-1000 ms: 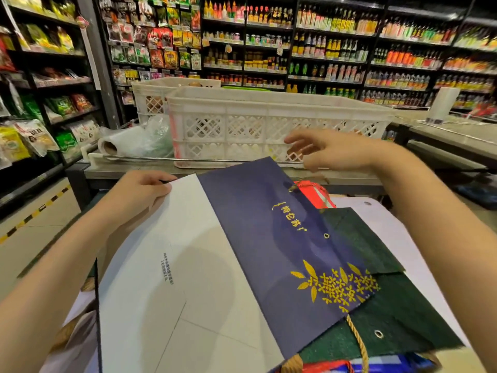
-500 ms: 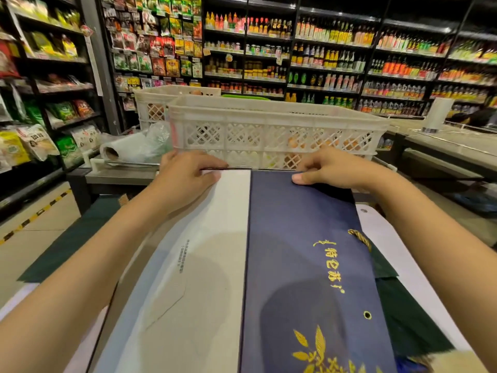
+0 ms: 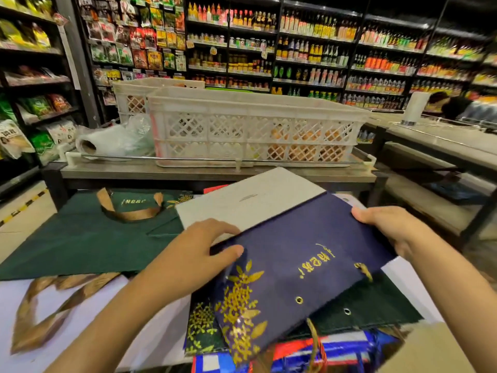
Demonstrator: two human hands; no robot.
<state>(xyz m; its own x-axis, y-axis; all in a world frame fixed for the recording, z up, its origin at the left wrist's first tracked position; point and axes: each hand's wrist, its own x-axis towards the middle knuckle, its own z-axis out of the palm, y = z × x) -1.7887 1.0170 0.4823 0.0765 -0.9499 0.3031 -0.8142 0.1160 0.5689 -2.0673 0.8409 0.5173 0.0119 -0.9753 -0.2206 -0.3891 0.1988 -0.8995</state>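
Observation:
A flat navy paper gift bag (image 3: pixel 301 254) with gold print and a white bottom panel (image 3: pixel 250 200) lies tilted over a pile of other flat bags. My left hand (image 3: pixel 199 246) grips its left edge, thumb on the navy face and fingers over the white panel. My right hand (image 3: pixel 390 227) holds the right edge, thumb on top and fingers underneath. Under it lie dark green bags (image 3: pixel 376 310) and red and blue ones (image 3: pixel 309 354).
A dark green bag with brown ribbon handles (image 3: pixel 88 238) lies flat to the left. Beyond stands a metal counter (image 3: pixel 150 173) with white plastic crates (image 3: pixel 252 130) holding eggs and a plastic bag roll (image 3: pixel 107 144). Store shelves surround. A person (image 3: pixel 454 106) bends at the far right.
The navy bag has been turned and pulled back from the counter edge, now lying slanted. Both hands shifted from pressing its far end to holding its side edges. A green bag on the left is uncovered.

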